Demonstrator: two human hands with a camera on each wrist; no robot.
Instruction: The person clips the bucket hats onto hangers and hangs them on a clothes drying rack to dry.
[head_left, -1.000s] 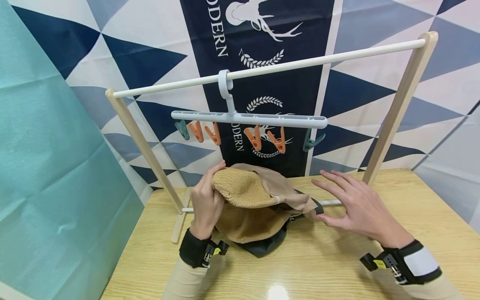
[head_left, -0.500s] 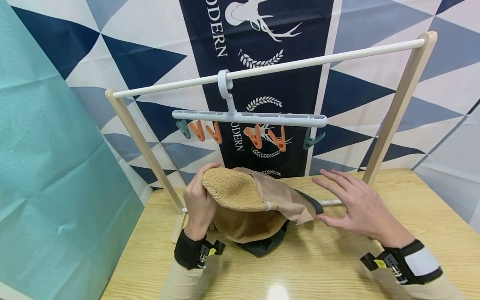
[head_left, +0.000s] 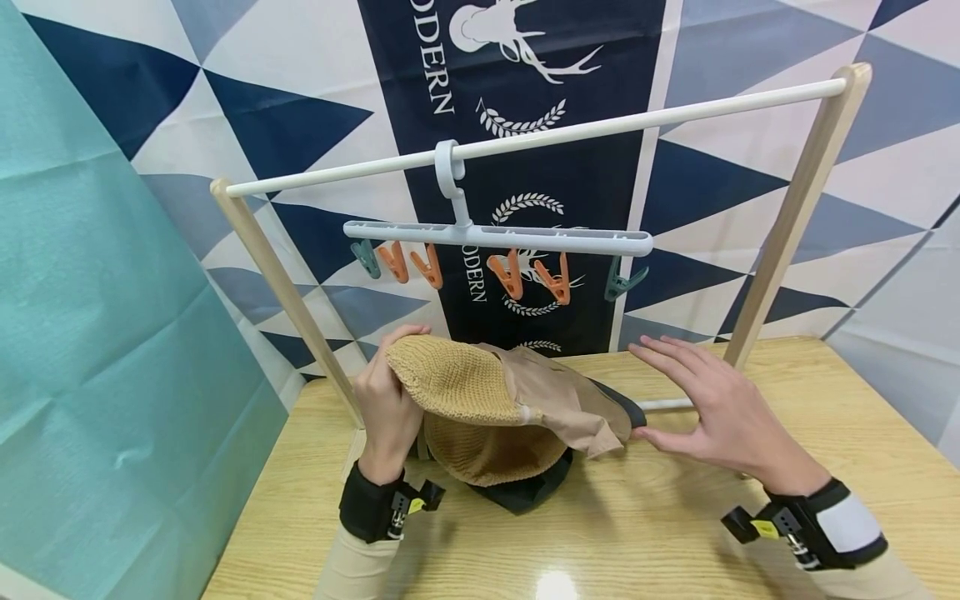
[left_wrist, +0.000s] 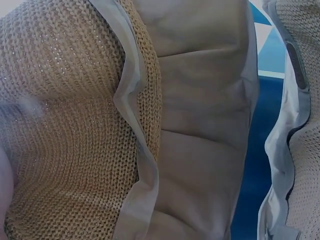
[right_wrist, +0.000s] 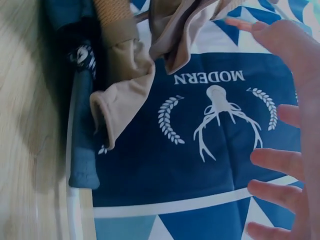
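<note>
A tan knitted hat [head_left: 461, 379] with a beige fabric brim [head_left: 555, 396] is lifted in the head view, its opening facing me. My left hand [head_left: 386, 408] grips the left edge of its knitted part. The left wrist view shows the knit [left_wrist: 65, 135] and brim close up. Underneath lies a dark cap [head_left: 525, 492], mostly hidden; the right wrist view shows its dark peak [right_wrist: 82, 145]. My right hand [head_left: 712, 408] is spread with the fingers apart, thumb tip close beside the right end of the hats, holding nothing.
A rack with a white bar [head_left: 645, 121] and wooden posts [head_left: 795, 225] stands over the wooden table [head_left: 637, 533]. From the bar hangs a pale hanger [head_left: 555, 240] with several orange and green clips [head_left: 506, 275]. A patterned cloth backs it, and a teal panel [head_left: 127, 350] stands left.
My left hand has moved left and a little down, drawing the knitted hat with it and spreading it wider. The right hand has barely moved.
</note>
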